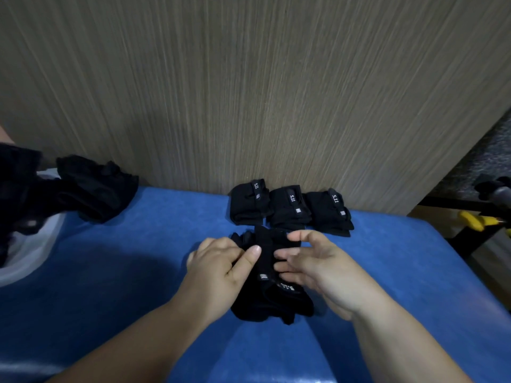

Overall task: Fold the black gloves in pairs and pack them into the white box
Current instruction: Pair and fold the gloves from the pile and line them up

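1. Nearest the person, on the blue padded desk (pixel 116 272), lies the black fabric glove pair with a lettered wrist strap (pixel 272 299). Its long axis runs from near to far, with the strap end towards the person and the finger end pointing away, between the two hands.
2. The left hand (pixel 221 264) has the firmer grip. Its fingers are curled over the pair's left edge and its thumb is laid flat on the cloth, so it pinches the fabric.
3. The right hand (pixel 312 268) is spread and relaxed, palm turned inward. Only its fingertips (pixel 279 255) touch the middle of the pair, and it grasps nothing.
4. My judgement is that the fold will go along that long axis — far end brought back towards the strap. Both hands sit equally close, at the pair's middle.
5. Just beyond the pair, three folded black glove bundles (pixel 289 207) stand in a row against the wood-grain wall panel (pixel 249 92), their straps upward.
6. Far left and well apart, a loose heap of unfolded black gloves (pixel 94 186) rests partly on the rounded white box (pixel 27 261) — nothing I can see is packed into it yet.
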{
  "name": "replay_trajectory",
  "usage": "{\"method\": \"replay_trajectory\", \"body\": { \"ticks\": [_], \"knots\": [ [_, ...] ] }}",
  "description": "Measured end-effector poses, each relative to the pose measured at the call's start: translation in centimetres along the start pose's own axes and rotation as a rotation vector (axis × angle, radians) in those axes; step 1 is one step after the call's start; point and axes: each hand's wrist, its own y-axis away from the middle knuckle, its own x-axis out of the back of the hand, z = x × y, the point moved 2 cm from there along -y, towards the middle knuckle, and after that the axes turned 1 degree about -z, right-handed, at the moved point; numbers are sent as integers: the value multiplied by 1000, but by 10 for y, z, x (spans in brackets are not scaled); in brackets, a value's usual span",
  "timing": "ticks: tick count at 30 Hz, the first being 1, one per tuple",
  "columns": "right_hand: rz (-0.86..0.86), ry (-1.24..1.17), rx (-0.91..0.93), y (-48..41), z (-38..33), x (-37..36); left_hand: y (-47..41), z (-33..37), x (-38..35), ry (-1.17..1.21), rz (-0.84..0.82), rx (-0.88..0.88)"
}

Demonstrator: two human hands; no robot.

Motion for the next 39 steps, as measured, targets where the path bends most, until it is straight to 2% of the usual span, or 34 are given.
{"method": "replay_trajectory", "body": {
  "ticks": [2, 5, 7, 10, 13, 20, 28, 33, 35, 39],
  "knots": [
    [83, 122, 21, 0, -1, 3, 0, 1, 2, 58, -33, 47],
    [301, 592, 16, 1, 0, 16, -2, -2, 0, 88, -72, 72],
    [311, 777, -71, 0, 5, 22, -2, -4, -2, 102, -75, 87],
    [204, 657, -148, -1, 9, 19, -3, -6, -3, 119, -47, 93],
    [138, 524, -131, -2, 9, 14, -3, -6, -3, 130, -48, 115],
    [171, 282, -105, -8, 11, 9, 0, -3, 2, 139, -46, 152],
    [186, 189, -147, -13, 15, 11, 1, -4, 3, 229, -118, 180],
    [186, 62, -2, -13, 12, 6, 3, -5, 5, 305, -112, 205],
    [192, 63, 77, -11, 10, 4, 4, -4, 7, 322, -102, 209],
    [225, 276, 150, -12, 11, 3, 5, -4, 9, 325, -42, 208]
  ]
}}
